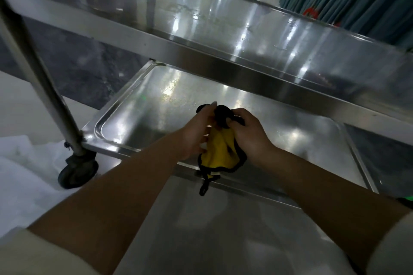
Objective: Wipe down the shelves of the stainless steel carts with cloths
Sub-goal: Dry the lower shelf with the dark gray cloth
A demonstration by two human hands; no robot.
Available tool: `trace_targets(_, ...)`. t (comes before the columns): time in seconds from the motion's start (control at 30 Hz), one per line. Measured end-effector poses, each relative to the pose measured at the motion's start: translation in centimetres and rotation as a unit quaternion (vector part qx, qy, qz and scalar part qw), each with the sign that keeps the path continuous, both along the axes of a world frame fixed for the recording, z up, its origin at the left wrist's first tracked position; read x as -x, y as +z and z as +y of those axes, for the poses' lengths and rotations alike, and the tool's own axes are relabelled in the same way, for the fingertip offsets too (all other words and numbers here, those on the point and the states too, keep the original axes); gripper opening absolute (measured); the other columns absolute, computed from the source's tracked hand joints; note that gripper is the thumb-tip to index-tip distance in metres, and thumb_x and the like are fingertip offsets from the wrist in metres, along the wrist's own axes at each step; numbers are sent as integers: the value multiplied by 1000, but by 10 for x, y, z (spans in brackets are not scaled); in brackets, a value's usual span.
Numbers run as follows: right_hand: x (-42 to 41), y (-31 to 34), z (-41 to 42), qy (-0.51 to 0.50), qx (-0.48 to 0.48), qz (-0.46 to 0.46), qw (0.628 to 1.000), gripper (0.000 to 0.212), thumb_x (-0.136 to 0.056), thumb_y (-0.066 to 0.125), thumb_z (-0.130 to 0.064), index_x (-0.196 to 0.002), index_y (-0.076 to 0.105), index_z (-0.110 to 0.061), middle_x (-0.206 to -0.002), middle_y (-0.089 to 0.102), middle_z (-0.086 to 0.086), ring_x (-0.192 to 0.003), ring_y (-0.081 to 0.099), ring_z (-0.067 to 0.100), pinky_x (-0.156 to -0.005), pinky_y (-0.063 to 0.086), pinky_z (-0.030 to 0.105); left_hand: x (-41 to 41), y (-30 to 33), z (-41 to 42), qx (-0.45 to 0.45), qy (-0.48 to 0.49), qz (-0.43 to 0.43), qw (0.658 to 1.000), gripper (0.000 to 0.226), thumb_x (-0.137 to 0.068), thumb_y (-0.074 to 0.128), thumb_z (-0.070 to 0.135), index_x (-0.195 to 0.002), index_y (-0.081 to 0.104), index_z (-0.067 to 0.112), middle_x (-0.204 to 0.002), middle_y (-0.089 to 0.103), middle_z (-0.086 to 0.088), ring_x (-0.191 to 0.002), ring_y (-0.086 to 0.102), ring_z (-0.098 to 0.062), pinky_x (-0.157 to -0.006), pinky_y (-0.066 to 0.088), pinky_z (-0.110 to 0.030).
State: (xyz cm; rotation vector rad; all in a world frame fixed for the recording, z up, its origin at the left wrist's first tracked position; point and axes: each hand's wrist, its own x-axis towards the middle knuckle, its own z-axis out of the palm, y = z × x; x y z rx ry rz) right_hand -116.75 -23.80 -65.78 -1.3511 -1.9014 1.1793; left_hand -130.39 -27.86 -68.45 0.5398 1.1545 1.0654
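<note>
Both hands bunch the yellow cloth (220,149) above the lower shelf (143,114): left hand (197,134) fingers curl round it, right hand (250,134) pinches its top, likely refolding before wiping.

- We see both forearms reaching forward and inward, bare to short pale sleeves.
- Our left hand (196,131) has its palm turned inward, one finger raised, the others pinching the cloth (220,152).
- Our right hand (248,131), knuckles up, curls its fingers around the cloth's top.
</note>
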Motion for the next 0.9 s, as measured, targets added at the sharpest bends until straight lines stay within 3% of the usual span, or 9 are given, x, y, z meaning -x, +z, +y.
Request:
trace_targets(0.07, 2, 5, 2, -10, 1, 7, 1000, 17, -94, 56, -21, -109, 59, -16, -110, 63, 6, -102, 61, 22, -95, 49, 40, 0, 1, 1, -4, -3, 56, 998, 57, -79, 59, 68, -117, 64, 25, -113, 66, -3, -103, 62, -22, -90, 51, -41)
trace_targets(0.2, -2, 15, 12, -46, 56, 61, 995, 9, -88, 63, -14, -95, 59, -15, -102, 64, 12, -93, 62, 25, -81, 48, 35, 1, -5, 4, -39, 70, 134, 988, 18, -91, 66, 25, -103, 72, 13, -106, 70, -12, -103, 65, -28, -86, 54, -37)
trace_targets(0.3, -20, 20, 23, -78, 100, 73, 989, 4, -90, 60, -16, -91, 59, -20, -100, 62, 12, -90, 57, 24, -77, 45, 36, 12, -16, 3, -65, 102, 212, 970, 16, -86, 70, 13, -73, 72, 21, -88, 71, -2, -95, 67, -25, -70, 53, -24)
trace_targets(0.43, -50, 26, 39, -131, 126, 127, 975, 22, -90, 48, -8, -82, 61, -24, -83, 65, 0, -80, 61, 18, -66, 50, 29, 24, -37, 2, -34, 85, 284, 954, 21, -75, 81, 9, -83, 61, 12, -115, 62, -23, -105, 62, -39, -91, 52, -51)
trace_targets(0.47, -57, 26, 42, -137, 122, 128, 975, 23, -91, 47, -8, -83, 61, -24, -82, 65, -1, -78, 62, 16, -62, 50, 28, 22, -41, 4, -18, 59, 338, 939, 26, -76, 81, 14, -93, 61, 10, -118, 59, -23, -105, 61, -39, -91, 52, -52)
trace_targets(0.57, -73, 18, 45, -133, 142, 130, 972, 16, -93, 50, -12, -88, 61, -23, -87, 66, 1, -80, 65, 18, -58, 52, 29, -6, -32, 9, -59, -11, 571, 819, 49, -80, 67, 56, -115, 64, 22, -126, 51, -7, -113, 54, -26, -94, 49, -44)
trace_targets(0.7, -74, 4, 44, -100, 165, 115, 974, 11, -94, 51, -14, -92, 61, -19, -95, 66, 9, -84, 65, 22, -57, 53, 29, -67, -3, 15, -121, -138, 452, 873, 82, -65, 37, 92, -104, 67, 26, -102, 68, 6, -91, 64, -14, -76, 50, -27)
trace_targets(0.8, -75, 0, 45, -82, 165, 121, 975, 12, -94, 53, -14, -92, 63, -21, -96, 66, 8, -88, 66, 23, -59, 54, 29, -81, -9, 22, -126, -146, 520, 832, 65, -77, 64, 64, -123, 56, 20, -111, 65, 0, -101, 61, -18, -88, 52, -36)
trace_targets(0.9, -89, -1, 50, -88, 144, 114, 979, 15, -94, 51, -15, -88, 62, -24, -91, 66, 5, -83, 65, 19, -57, 54, 28, -61, -22, 25, -76, -156, 587, 791, 35, -83, 69, 31, -110, 62, 10, -107, 67, -8, -98, 62, -25, -84, 51, -36)
